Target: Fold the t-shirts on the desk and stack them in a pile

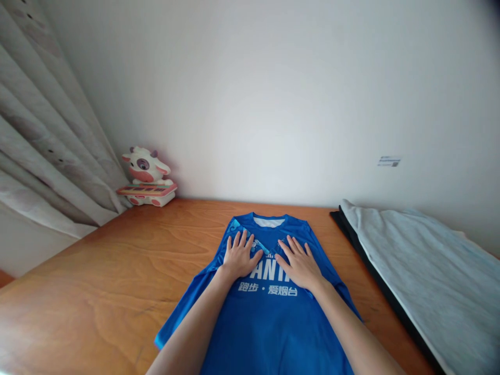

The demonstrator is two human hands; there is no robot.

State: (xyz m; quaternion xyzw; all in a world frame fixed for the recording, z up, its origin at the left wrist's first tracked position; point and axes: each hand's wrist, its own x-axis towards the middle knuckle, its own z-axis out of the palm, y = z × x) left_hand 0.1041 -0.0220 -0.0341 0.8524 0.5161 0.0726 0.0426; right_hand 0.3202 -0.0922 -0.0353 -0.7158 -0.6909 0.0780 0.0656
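Observation:
A blue long-sleeved shirt [269, 328] lies spread face up, its collar toward the wall and white lettering across the chest. My left hand [239, 256] rests flat on the upper chest, fingers spread, beside a light-blue printed pattern. On the other side of the chest my right hand [300, 263] also lies flat with its fingers apart. Both palms partly cover the lettering between them. The shirt's lower part runs out of view at the bottom, and my forearms hide parts of its sleeves.
The shirt lies on a wooden tabletop [117, 281] against a white wall [273, 104]. Grey cloth [429, 271] over black cloth [375, 276] lies at the right. A cow-shaped toy keyboard [147, 179] stands in the back left corner near a pale curtain [47, 125].

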